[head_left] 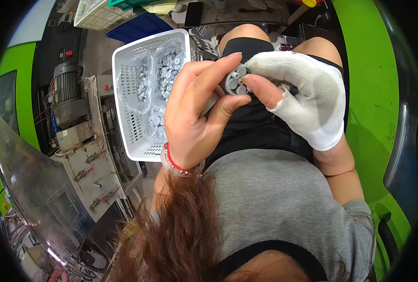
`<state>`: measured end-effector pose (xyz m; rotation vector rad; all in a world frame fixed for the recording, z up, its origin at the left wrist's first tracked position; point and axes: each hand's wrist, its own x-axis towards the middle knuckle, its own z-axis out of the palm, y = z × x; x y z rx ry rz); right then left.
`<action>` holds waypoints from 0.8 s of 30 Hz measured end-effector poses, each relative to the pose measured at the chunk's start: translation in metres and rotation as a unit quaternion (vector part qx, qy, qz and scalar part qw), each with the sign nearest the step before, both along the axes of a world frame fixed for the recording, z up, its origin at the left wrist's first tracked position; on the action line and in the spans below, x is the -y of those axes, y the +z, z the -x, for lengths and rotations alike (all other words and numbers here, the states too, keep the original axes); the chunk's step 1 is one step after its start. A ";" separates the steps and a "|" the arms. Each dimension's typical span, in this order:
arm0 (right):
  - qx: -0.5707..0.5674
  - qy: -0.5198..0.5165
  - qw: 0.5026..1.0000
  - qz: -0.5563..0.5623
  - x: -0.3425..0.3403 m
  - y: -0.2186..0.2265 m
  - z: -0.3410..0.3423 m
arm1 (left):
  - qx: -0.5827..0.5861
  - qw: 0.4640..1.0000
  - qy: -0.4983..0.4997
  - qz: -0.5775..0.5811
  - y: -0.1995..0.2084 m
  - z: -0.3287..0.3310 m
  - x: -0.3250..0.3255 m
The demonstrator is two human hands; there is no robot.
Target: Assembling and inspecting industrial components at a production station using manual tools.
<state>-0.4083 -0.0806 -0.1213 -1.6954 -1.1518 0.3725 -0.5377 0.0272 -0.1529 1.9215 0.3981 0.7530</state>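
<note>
Between the thumb and fingers of my bare left hand (195, 96) is a round grey plastic part (237, 81), its face of several round recesses turned up. A red bracelet circles that wrist. My right hand (307, 89) wears a white knit glove with the thumb tip bare. That thumb touches the right side of the grey part, while the gloved fingers curl closed beyond it. A small dark thing (292, 89) shows beside the glove's thumb; most of it is hidden, and I cannot tell its kind.
On my left stands a white plastic basket (128, 136) lined with clear bags of small grey parts (170, 70). Beyond it are a blue bin (138, 30) and a black phone (194, 14). Machinery with a motor (68, 89) is farther left; a green panel (371, 94) is at right.
</note>
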 end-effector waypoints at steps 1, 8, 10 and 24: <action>0.013 0.004 1.000 0.006 0.000 0.000 -0.001 | 0.003 1.000 0.001 -0.004 0.000 0.000 0.000; 0.073 0.027 0.997 -0.008 -0.003 -0.002 -0.003 | 0.000 1.000 0.001 -0.012 0.000 0.001 -0.003; 0.088 0.008 0.996 -0.023 -0.003 -0.006 -0.002 | 0.000 1.000 0.003 -0.018 0.000 0.000 -0.004; 0.080 0.011 0.997 -0.018 -0.003 -0.001 -0.004 | 0.011 1.000 0.007 -0.026 -0.001 -0.002 -0.002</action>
